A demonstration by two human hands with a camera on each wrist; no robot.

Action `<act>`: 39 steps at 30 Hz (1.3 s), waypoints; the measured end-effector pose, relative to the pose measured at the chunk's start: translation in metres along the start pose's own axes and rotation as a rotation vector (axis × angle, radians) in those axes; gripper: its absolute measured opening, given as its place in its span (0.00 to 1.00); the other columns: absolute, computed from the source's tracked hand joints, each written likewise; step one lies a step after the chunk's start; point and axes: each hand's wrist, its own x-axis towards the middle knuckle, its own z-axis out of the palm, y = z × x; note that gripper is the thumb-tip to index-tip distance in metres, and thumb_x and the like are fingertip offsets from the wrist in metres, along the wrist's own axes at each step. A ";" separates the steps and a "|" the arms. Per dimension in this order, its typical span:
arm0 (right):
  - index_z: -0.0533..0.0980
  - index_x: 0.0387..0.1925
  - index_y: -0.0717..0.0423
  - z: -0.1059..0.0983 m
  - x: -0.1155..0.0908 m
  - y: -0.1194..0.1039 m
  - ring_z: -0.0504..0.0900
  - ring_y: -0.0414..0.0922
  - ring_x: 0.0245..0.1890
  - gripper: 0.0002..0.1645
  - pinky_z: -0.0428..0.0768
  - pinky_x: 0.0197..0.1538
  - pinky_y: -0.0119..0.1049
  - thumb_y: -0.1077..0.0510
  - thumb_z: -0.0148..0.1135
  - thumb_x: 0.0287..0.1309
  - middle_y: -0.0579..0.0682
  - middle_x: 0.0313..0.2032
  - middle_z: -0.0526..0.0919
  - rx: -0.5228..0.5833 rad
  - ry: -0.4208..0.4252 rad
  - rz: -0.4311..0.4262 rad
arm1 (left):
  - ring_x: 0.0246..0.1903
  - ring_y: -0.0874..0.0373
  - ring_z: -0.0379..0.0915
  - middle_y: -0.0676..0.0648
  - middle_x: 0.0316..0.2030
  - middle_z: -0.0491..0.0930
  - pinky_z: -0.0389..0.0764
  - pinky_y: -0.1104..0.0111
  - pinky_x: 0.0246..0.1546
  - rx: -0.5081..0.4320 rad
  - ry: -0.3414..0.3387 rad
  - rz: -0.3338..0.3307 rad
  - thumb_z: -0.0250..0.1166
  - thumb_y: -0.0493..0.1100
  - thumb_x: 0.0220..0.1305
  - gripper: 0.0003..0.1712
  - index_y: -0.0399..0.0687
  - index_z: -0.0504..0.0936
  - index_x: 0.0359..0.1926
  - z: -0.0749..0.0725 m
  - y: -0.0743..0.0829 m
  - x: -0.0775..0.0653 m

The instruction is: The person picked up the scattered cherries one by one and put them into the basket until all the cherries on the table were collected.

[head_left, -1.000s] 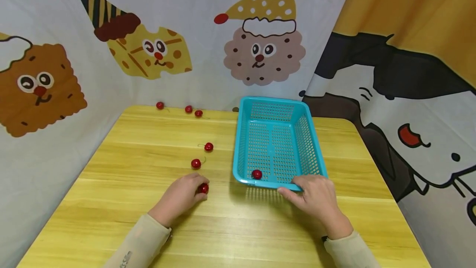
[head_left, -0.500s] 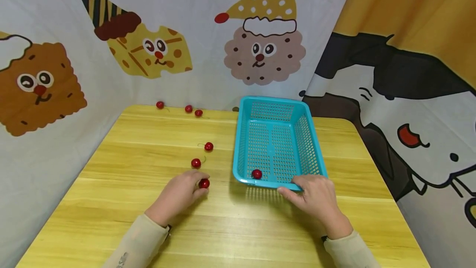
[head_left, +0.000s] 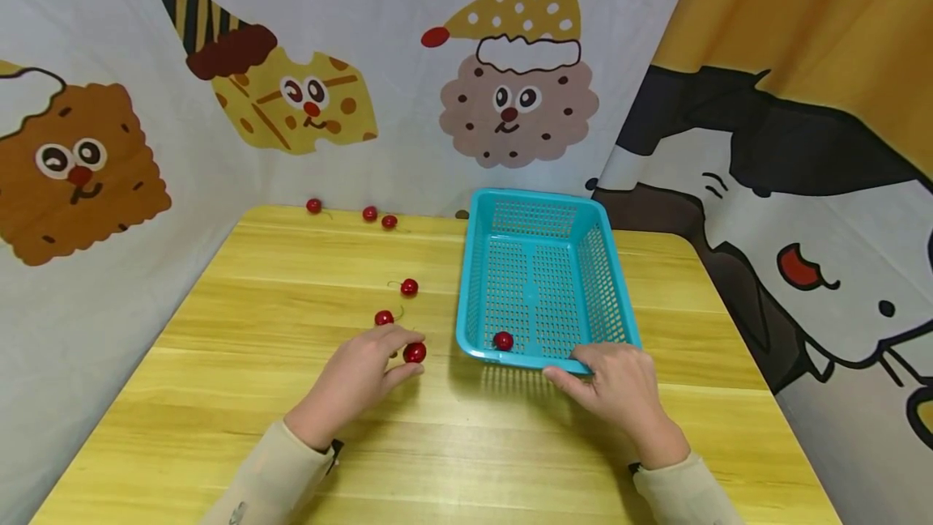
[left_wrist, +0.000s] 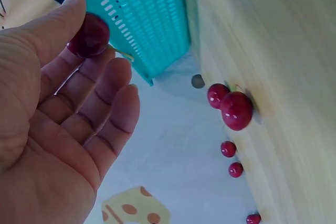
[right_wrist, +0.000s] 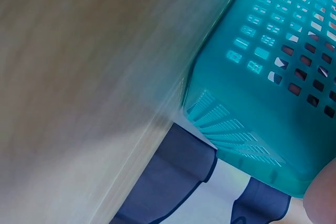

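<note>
Between thumb and fingertips, my left hand [head_left: 353, 379] pinches a dark red cherry [left_wrist: 90, 35]; its short stem shows in the left wrist view. Just beyond that hand on the table lie a cherry [head_left: 384, 317] and, a bit farther, another cherry [head_left: 409, 288], both with stems. My right hand [head_left: 619, 387] grips the near rim of a turquoise plastic basket [head_left: 466, 290], thumb outside and fingers over the edge. Inside the basket, near its front left corner, rests one cherry [head_left: 504, 341]. The right wrist view shows mostly the basket's perforated side [right_wrist: 252, 98].
At the table's far edge sit a cherry [head_left: 313, 206] on the left and a pair of cherries, the nearer one [head_left: 389, 221] beside its neighbour. A printed cloth [head_left: 408, 104] hangs right behind the wooden table [head_left: 466, 460].
My left hand has picked up the cherry from the table and carried it slightly right toward the basket. The right hand and basket stay where they were.
</note>
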 end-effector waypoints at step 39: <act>0.62 0.11 0.41 0.001 0.001 0.001 0.47 0.31 0.16 0.45 0.38 0.21 0.26 0.14 0.44 0.68 0.33 0.15 0.52 0.003 0.003 -0.011 | 0.45 0.56 0.89 0.50 0.50 0.91 0.91 0.63 0.46 -0.086 0.146 0.201 0.80 0.51 0.61 0.25 0.49 0.89 0.57 -0.002 0.021 0.017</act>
